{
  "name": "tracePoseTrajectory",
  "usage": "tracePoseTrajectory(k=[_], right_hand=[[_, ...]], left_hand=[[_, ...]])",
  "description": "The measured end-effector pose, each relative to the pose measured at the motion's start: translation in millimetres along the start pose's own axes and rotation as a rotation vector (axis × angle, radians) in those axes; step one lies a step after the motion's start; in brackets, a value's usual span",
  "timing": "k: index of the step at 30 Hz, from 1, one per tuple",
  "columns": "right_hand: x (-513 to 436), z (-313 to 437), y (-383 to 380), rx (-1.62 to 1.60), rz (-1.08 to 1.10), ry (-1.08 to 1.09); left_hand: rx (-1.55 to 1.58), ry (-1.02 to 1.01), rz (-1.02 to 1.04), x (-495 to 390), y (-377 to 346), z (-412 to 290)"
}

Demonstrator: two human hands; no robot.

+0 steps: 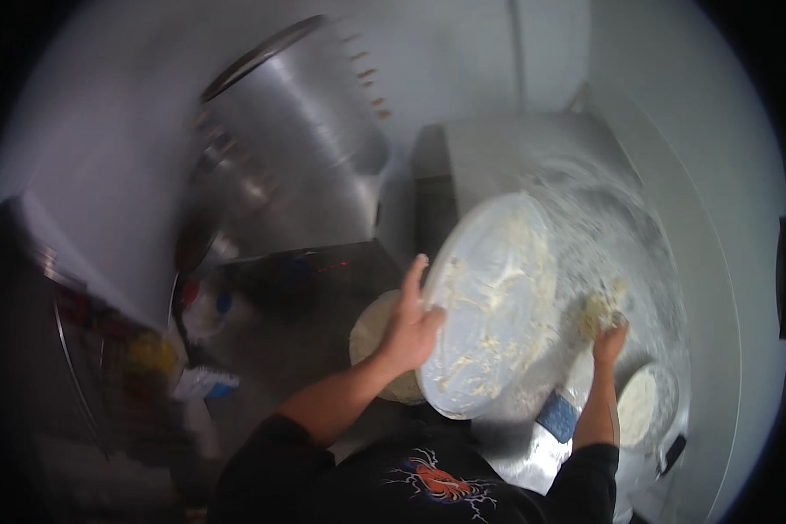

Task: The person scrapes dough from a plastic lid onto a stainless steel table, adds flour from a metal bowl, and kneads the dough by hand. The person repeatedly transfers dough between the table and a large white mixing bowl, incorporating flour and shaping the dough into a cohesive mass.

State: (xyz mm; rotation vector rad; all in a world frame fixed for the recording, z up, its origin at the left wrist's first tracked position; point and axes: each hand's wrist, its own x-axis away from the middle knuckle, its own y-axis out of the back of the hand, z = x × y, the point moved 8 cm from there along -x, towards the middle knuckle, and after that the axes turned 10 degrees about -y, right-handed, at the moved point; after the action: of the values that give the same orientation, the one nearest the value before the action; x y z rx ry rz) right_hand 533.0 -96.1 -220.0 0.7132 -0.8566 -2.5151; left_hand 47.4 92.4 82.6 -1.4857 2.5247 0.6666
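Observation:
My left hand (409, 324) grips the rim of a large pale basin (491, 308), thumb on the inside. The basin is tipped steeply on its side, and streaks of yellowish dough cling to its inner wall. At the right, my right hand (609, 342) touches a small lump of sticky dough (591, 314) above the floured metal worktop (602, 242). Blur hides whether those fingers are closed around the dough. Near my right forearm stands a round container of white flour (637, 406).
A blue-and-clear package (558, 416) lies by my right forearm. Behind the basin is a round tub (373, 327) with pale contents. A big steel pot (295, 111) stands far left, beyond a dark surface with red indicator lights (333, 266). A wall (701, 262) bounds the right side.

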Motion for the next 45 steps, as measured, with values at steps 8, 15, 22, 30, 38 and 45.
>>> tracePoseTrajectory(k=[8,15,22,30,38,45], right_hand=[[-7,-23,35,0.146,-0.038,-0.15],[7,-114,11,0.14,0.103,-0.235],[-22,-206,-43,0.316,0.185,-0.119],[-29,-258,-83,0.208,0.185,-0.022],[-55,-295,-91,0.427,0.235,0.133],[-25,-282,-108,0.251,0.149,-0.22]], left_hand=[[0.371,0.04,-0.337,32,50,14],[0.522,0.116,-0.674,91,72,59],[0.33,0.166,-1.036,171,82,89],[0.319,-0.013,-1.253,264,128,125],[0.279,0.026,-1.572,296,160,152],[0.26,-0.055,-1.555,298,235,174]])
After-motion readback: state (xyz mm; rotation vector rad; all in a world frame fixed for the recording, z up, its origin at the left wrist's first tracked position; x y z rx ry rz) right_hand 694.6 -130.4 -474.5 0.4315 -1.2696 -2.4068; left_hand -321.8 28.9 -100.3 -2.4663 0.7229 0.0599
